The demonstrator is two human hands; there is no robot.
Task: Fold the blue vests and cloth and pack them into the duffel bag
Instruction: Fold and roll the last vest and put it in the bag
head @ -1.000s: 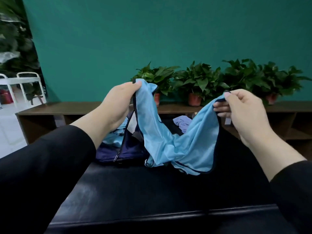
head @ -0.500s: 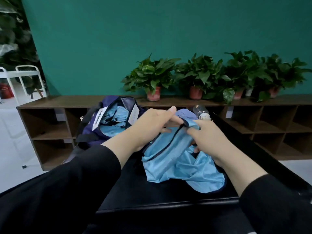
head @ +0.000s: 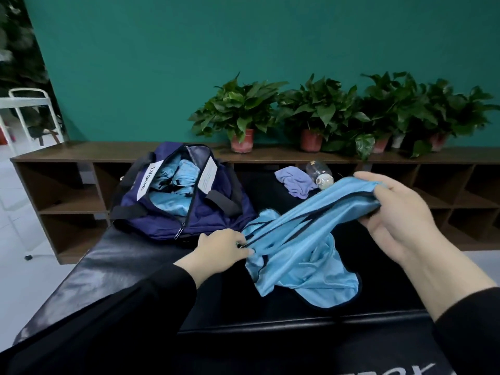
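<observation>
A light blue vest [head: 303, 253] with dark trim is stretched between my hands above the black table [head: 108, 269]. My left hand [head: 220, 246] pinches its lower end near the table. My right hand [head: 397, 212] grips the other end, raised to the right. The vest's loose part droops onto the table. A navy duffel bag [head: 211, 215] stands unzipped at the back left, with folded blue vests [head: 173, 182] inside. A small lilac cloth [head: 296, 181] lies crumpled at the table's far side.
A clear plastic bottle [head: 320, 171] lies beside the lilac cloth. Behind the table runs a low wooden shelf unit [head: 67, 182] with several potted plants [head: 240, 112] on top, against a green wall. A white frame [head: 24, 104] stands far left.
From held wide apart, my hands came together over the table, bunching the vest. Now they have parted again: the left stays low, the right has pulled its end up and right.
</observation>
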